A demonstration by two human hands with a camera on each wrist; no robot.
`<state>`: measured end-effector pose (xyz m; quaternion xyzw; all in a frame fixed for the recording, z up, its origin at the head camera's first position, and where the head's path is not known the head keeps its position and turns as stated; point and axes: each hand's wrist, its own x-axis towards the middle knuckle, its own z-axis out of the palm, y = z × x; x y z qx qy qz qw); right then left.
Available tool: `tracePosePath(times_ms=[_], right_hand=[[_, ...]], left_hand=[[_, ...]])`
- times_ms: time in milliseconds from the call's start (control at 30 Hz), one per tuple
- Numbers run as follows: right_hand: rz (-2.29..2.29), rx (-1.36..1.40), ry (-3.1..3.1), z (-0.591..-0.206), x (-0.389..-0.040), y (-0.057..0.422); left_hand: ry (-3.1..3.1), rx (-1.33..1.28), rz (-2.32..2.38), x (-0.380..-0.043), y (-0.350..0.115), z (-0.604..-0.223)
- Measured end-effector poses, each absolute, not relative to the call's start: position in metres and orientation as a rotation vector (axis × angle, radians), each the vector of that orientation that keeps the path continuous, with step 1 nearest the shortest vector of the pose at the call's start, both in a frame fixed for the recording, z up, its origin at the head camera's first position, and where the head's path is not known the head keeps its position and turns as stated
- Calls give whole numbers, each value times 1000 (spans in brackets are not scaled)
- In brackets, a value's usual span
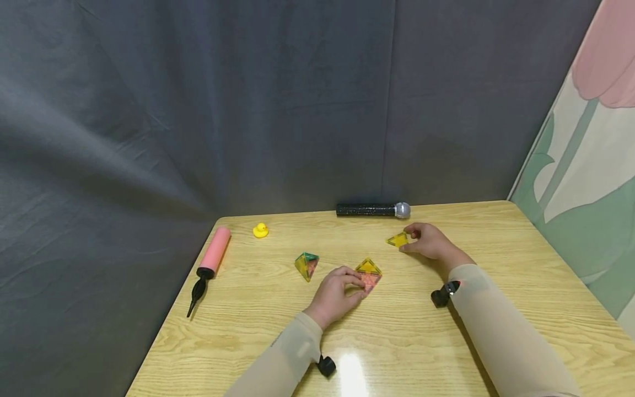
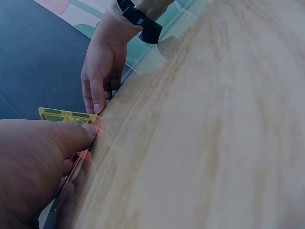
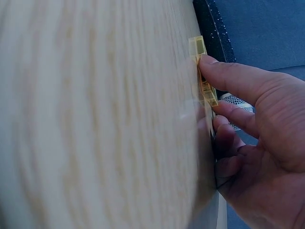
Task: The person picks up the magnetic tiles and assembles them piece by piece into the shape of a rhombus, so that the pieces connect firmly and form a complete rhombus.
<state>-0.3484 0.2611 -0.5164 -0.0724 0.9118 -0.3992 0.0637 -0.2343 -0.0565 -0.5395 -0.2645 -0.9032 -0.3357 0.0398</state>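
Note:
My left hand (image 1: 334, 295) grips a red translucent triangular magnetic tile (image 1: 370, 280) between thumb and fingers. A yellow triangular tile (image 1: 369, 266) adjoins its far edge; the left wrist view shows that yellow tile (image 2: 55, 114) raised at an angle above the tabletop. Farther right, my right hand (image 1: 430, 242) pinches another yellow triangular tile (image 1: 397, 239) by its right side. In the right wrist view, thumb and fingertip hold this tile (image 3: 200, 47) close over the table. Left of the left hand stands a small pyramid (image 1: 306, 266) of green, yellow and red tiles.
Behind the right hand, a black glittery toy microphone (image 1: 367, 210) lies along the table's back edge. A yellow rubber duck (image 1: 260, 230) sits at the back left, near a pink and black hand pump (image 1: 215, 253). A dark curtain (image 1: 297, 110) hangs behind the wooden table (image 1: 238, 342).

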Motion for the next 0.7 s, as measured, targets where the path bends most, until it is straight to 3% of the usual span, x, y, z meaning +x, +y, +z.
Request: tracePosePath(times_ms=[700], right_hand=[[-1264, -180, 2746, -517, -348, 264]], left_hand=[[-2759, -820, -1035, -235, -57, -540]])
